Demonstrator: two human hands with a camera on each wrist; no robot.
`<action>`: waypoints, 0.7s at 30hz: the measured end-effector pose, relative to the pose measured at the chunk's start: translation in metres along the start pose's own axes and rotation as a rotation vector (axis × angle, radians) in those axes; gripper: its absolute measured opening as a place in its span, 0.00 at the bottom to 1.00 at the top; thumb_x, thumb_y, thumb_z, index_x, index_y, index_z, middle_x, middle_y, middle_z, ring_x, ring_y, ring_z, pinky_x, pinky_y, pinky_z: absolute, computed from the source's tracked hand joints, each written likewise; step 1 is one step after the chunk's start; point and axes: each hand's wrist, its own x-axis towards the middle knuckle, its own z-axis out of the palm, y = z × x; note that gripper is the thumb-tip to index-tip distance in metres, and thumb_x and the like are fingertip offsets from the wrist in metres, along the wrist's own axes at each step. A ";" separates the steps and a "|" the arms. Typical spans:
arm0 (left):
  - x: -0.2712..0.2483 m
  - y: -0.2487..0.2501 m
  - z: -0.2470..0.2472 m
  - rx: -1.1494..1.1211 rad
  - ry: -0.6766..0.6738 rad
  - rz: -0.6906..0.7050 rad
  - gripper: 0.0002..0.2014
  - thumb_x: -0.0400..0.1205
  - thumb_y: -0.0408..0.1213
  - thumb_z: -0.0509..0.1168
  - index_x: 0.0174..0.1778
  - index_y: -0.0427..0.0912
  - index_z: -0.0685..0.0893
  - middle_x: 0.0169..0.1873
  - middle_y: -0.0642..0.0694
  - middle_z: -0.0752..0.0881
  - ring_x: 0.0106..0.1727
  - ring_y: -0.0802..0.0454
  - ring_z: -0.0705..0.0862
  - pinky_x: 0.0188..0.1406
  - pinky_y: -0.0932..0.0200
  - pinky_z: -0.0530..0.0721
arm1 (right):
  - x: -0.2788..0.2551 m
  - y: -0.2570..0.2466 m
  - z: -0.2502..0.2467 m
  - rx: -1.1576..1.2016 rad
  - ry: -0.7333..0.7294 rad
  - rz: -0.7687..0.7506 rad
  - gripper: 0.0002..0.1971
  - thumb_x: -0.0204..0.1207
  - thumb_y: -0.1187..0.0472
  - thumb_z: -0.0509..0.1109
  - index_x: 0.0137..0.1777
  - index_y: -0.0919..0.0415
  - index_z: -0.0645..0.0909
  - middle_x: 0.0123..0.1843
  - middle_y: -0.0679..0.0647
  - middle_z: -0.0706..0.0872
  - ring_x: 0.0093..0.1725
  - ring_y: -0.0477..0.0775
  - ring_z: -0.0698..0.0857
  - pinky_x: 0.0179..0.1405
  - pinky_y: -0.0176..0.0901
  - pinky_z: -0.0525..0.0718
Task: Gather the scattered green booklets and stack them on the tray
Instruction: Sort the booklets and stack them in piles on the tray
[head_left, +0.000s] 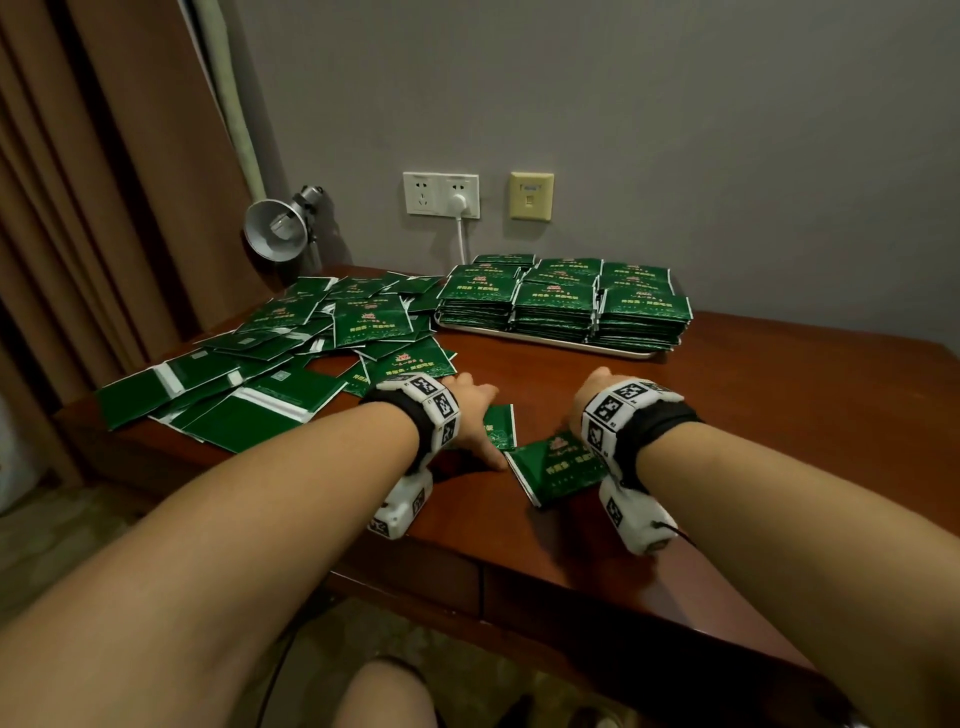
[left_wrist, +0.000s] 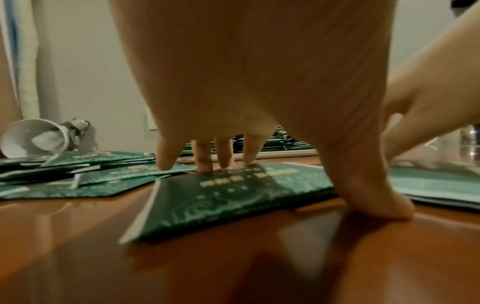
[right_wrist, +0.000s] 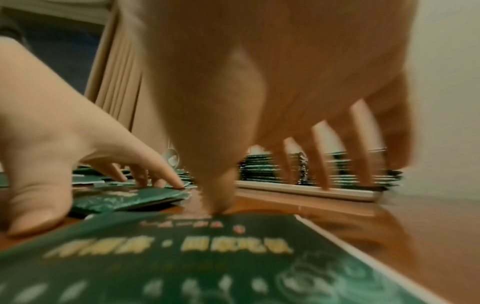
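**Booklets near the front edge, both hands down on them**

Booklets are what we are after, and two lie under our hands near the front edge of the bench (head_left: 519, 519). Our left hand (head_left: 475, 415) has its fingers spread and straight, the fingertips (left_wrist: 205, 164) pressing the far edge of one booklet (left_wrist: 233, 197) while the thumb rests on the wood at its near corner. Our right hand (head_left: 589, 395) is also spread: the thumb tip bears on the far edge of a second booklet (head_left: 558, 465), and the other fingers splay past it, holding nothing. That picture is blurred, so we cannot say whether they touch the wood.

To do this step well, we judge that we should slide the two booklets together until their edges square up, then hook a thumb under the near edge to lift. These are thin and flat against polished wood, so a straight pinch from above will likely slip; dragging one slightly over the front edge would give us a lip to grip.

The booklets are dark green and glossy, with pale yellow print, a white strip along one side and a faint embossed pattern. A loose heap (head_left: 291, 353) covers the left part of the bench up to the back left corner. The tray (head_left: 623, 354) sits at the back, right of the heap, already carrying several neat stacks (head_left: 561, 306), so the task looks well advanced but far from finished.
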 end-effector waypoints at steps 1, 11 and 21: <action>0.000 -0.003 -0.001 0.011 -0.017 -0.024 0.57 0.61 0.71 0.75 0.82 0.47 0.61 0.72 0.39 0.68 0.73 0.37 0.69 0.72 0.38 0.73 | -0.007 0.001 0.001 0.056 0.048 0.030 0.26 0.69 0.44 0.71 0.62 0.58 0.75 0.58 0.60 0.78 0.59 0.66 0.79 0.56 0.58 0.81; -0.004 -0.005 -0.002 -0.024 0.008 0.000 0.41 0.63 0.65 0.77 0.65 0.46 0.72 0.57 0.44 0.76 0.60 0.43 0.75 0.60 0.47 0.79 | -0.024 -0.010 0.004 0.006 -0.035 -0.262 0.42 0.60 0.22 0.68 0.61 0.57 0.80 0.56 0.54 0.86 0.55 0.57 0.84 0.53 0.48 0.84; -0.006 -0.001 0.003 -0.119 0.073 0.049 0.35 0.65 0.57 0.78 0.56 0.45 0.65 0.52 0.43 0.79 0.48 0.45 0.82 0.44 0.48 0.86 | -0.031 -0.007 0.012 0.118 -0.033 -0.337 0.37 0.67 0.25 0.65 0.60 0.58 0.79 0.53 0.53 0.86 0.52 0.55 0.85 0.53 0.50 0.85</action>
